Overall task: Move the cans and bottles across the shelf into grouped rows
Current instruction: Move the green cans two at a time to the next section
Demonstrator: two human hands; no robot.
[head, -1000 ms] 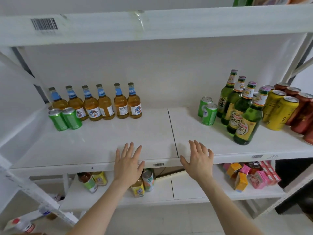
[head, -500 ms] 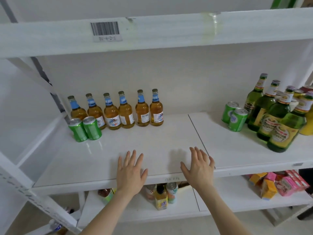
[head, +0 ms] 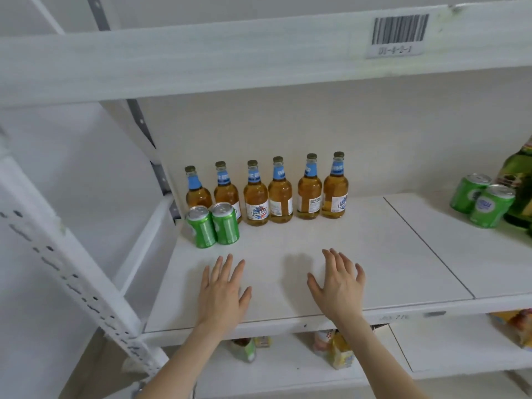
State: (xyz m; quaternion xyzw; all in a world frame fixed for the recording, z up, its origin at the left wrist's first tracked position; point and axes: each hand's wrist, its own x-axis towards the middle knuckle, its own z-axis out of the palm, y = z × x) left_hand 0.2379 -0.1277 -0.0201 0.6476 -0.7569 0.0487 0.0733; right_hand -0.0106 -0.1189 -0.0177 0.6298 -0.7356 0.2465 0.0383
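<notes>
Several amber bottles with blue neck labels (head: 280,194) stand in a row at the back left of the white shelf (head: 388,269). Two green cans (head: 213,224) stand side by side in front of that row's left end. At the right edge stand two more green cans (head: 482,204) beside a green bottle (head: 518,185), which is cut off by the frame. My left hand (head: 223,292) and my right hand (head: 338,283) hover flat over the shelf's front part, fingers spread, holding nothing.
An upper shelf board with a barcode label (head: 398,34) runs overhead. A white perforated upright (head: 72,272) stands at the left. The lower shelf holds small bottles and cartons (head: 339,352). A seam (head: 426,243) divides the shelf panels.
The view has swung to the left, so most right-hand bottles and cans have left the frame. Both hands have reached a little further over the shelf, still holding nothing.
</notes>
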